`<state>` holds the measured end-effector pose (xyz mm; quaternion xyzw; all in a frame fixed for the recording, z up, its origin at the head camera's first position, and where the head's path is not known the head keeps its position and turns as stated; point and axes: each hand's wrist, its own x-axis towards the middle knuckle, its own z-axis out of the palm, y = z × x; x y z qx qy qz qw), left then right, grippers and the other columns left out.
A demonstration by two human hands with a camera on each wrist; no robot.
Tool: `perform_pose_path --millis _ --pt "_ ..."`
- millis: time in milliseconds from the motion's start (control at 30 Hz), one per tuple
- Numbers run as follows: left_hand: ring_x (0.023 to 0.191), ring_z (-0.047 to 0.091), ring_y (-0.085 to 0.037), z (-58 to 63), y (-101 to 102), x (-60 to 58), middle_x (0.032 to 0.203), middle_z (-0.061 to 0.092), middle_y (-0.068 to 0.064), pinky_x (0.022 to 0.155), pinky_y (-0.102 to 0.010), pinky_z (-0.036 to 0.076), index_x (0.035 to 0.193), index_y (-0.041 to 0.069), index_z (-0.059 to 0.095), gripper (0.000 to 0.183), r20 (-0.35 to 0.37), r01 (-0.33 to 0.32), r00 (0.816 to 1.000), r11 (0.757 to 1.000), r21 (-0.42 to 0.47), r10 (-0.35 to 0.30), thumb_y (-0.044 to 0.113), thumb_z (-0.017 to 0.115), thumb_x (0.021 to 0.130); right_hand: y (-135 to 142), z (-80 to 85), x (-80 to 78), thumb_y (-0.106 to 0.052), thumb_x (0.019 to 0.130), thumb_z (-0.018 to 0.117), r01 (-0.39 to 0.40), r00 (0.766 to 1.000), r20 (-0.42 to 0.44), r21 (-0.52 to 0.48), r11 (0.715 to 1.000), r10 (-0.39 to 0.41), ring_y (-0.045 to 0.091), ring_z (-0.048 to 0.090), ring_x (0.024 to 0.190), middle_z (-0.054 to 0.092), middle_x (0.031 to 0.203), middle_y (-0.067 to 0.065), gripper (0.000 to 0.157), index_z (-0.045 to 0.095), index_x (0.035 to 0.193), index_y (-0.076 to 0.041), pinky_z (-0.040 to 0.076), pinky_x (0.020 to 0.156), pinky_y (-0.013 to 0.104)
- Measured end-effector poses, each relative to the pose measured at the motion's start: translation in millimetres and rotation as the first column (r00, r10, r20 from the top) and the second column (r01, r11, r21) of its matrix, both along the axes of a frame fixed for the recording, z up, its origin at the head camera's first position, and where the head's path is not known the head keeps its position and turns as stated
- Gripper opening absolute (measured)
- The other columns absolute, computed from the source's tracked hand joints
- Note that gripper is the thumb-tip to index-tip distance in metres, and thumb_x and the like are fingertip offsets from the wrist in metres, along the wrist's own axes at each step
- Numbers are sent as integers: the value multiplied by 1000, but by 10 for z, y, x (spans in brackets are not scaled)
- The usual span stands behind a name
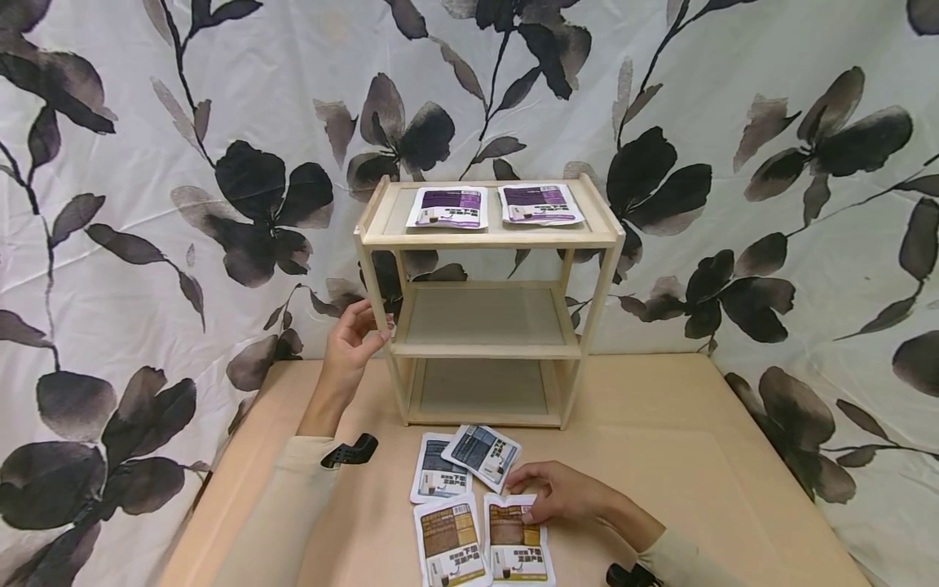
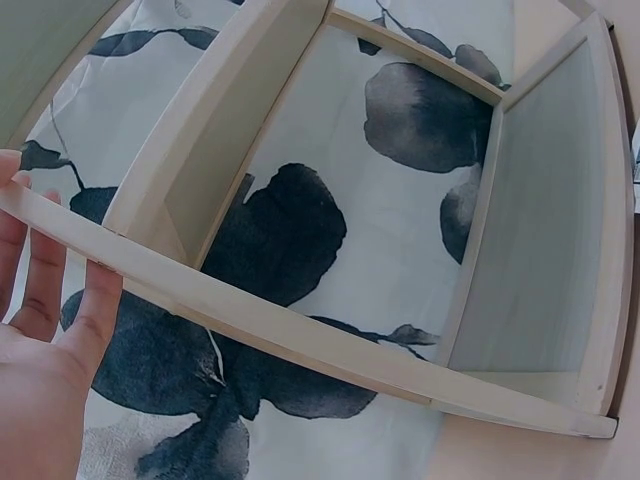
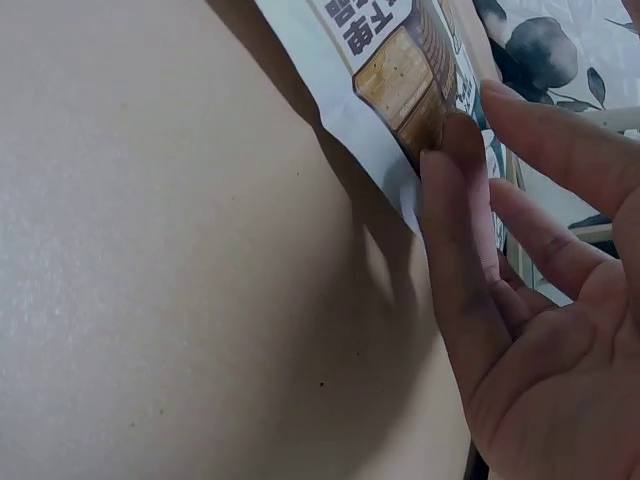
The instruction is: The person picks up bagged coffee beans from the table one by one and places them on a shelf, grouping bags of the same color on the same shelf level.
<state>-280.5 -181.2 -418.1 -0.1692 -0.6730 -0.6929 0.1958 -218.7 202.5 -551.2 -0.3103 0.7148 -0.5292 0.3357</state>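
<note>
White cloth w/ dark grey flowers fills the background, and below it is a flat table of pale wood colour. At centre of the frame stands an open three-level shelf of light wood. On its top board lie two flat purple-and-white packets, slightly apart.

Both hands are well apart from each other. L hand, left of centre, has its fingers curled round the left front post. R hand, lower right of centre, pinches the upper right part of a flat brown-and-white packet at bottom centre. Another brown-and-white packet lies just left of it; above are two flat dark-blue-and-white packets, one overlapping the other.

Risks, as I judge: R fingertips are v. near the corner of the upper blue pkt, so they can drag it along or take two pkts together. Grip is only at one edge, so the brown pkt may bend or slip. If L hand pulls the post too strongly, the shelf may shift or tip, b/c it looks light, and the purple pkts could then slide.
</note>
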Motion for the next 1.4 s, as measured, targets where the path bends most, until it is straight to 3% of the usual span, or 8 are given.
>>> perform_pose_path --millis 167,467,567,733,900,1067,1267,1400 --pt "113 55 -32 0 -6 6 115 66 2 95 -30 46 139 -5 49 48 6 -3 1000 1000 -4 3 -10 63 93 22 -38 12 -1 83 77 30 998 -64 29 999 -28 4 52 63 62 117 27 51 57 129 11 45 60 16" --pt "112 57 -22 20 -2 23 114 65 6 96 -33 45 142 -8 45 52 21 -3 1000 1000 -18 3 -11 62 93 -33 -26 36 0 79 79 42 989 -140 35 998 -37 8 55 73 65 107 24 47 62 121 10 46 63 17" --pt "113 57 -26 15 -5 16 114 66 5 97 -34 44 142 -5 47 51 20 -4 1000 1000 -17 4 -10 62 93 -42 9 6 0 79 80 77 984 -164 79 994 -63 9 57 74 66 105 21 45 64 120 7 48 65 18" --pt "115 54 -38 5 -4 10 114 67 3 98 -36 44 139 -4 49 48 15 -2 1000 1000 -5 2 -9 63 94 -11 65 -98 1 80 80 185 963 -217 87 979 -163 13 59 79 65 102 18 43 65 120 6 50 66 20" --pt "114 54 -38 -1 -1 18 114 67 2 98 -36 45 139 -3 50 47 4 0 1000 1000 1 0 -8 64 93 15 70 -184 1 78 82 265 927 -285 46 963 -242 14 60 77 66 106 18 51 61 125 9 51 63 21" --pt "112 56 -31 -3 8 24 115 67 2 96 -30 47 139 -4 49 48 0 7 1000 1000 -4 -7 -8 64 93 13 -36 -119 -10 78 87 300 910 -327 96 949 -255 10 58 68 65 115 18 64 57 133 7 49 57 23" --pt "112 56 -30 17 2 22 114 66 3 94 -29 46 138 -4 49 48 -4 1 1000 1000 -9 -1 -8 64 93 -16 -85 -31 -21 75 91 355 872 -402 126 926 -280 15 58 82 66 105 6 71 58 133 3 45 69 22" --pt "113 55 -33 11 0 21 115 66 2 95 -30 46 138 -4 50 47 4 -8 1000 1000 -5 8 -7 64 93 -21 -119 -54 -17 78 89 350 883 -360 83 933 -300 15 60 87 67 105 7 69 57 136 3 48 72 23"
